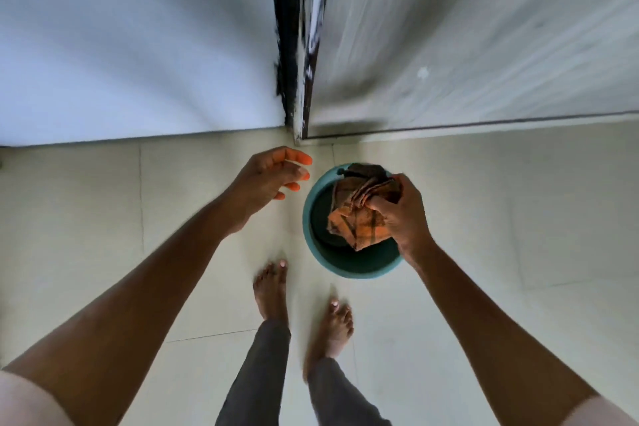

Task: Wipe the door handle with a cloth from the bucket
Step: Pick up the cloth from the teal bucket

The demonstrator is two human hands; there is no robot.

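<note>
A teal bucket [313,245] stands on the tiled floor just in front of the door's bottom edge. My right hand [403,214] grips a crumpled orange checked cloth [359,214] over the bucket's mouth. To the left of the bucket, my left hand [273,176] hovers with its fingers spread and nothing in it. The pale door [466,45] rises at the upper right, its dark edge [307,45] showing in the middle. No door handle is in view.
A white wall [138,45] fills the upper left, meeting the floor [103,218] of pale tiles. My two bare feet [273,290] stand just behind the bucket, with grey trouser legs below them.
</note>
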